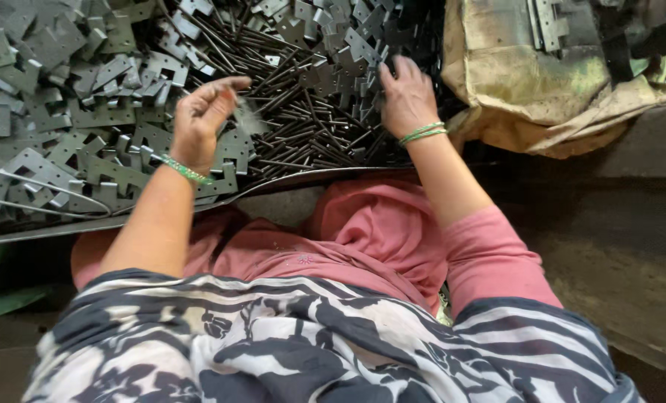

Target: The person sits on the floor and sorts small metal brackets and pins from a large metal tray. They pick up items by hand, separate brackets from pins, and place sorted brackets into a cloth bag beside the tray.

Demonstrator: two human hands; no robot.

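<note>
Hands are both raised over a heap of metal parts: we find the left hand [202, 119] curled, its thumb and forefinger pinched on a small blurred piece we cannot identify, with the flat grey plates [64, 89] piled just beyond and to the left of its fingertips. We see the right hand [406, 97] palm down, its fingers loosely spread and resting among the thin dark rods [303, 127], which lie between the two hands and under its fingertips. We note a stained tan sack [527, 82] just right of that hand.
</note>
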